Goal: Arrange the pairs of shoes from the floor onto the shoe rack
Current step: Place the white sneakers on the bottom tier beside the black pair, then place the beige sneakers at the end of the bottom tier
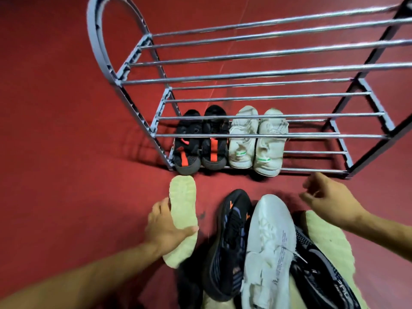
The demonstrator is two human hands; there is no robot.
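A metal shoe rack [245,74] stands on the red floor. Its bottom shelf holds a black pair with orange straps [200,141] on the left and a white pair with green tabs [258,141] beside it. My left hand [167,226] grips a shoe turned sole-up, its pale yellowish sole [182,206] pointing at the rack. My right hand [330,199] hovers with fingers apart, holding nothing, just in front of the rack's lower right. Between my arms lie a black shoe with orange marks [229,241], a white knit shoe [269,241] and a black-grey shoe [323,275].
Red carpet [55,130] covers the floor all around. The rack's upper shelves are bare bars. The right half of the bottom shelf [312,152] holds nothing. Another pale sole [323,233] shows under the pile at the lower right.
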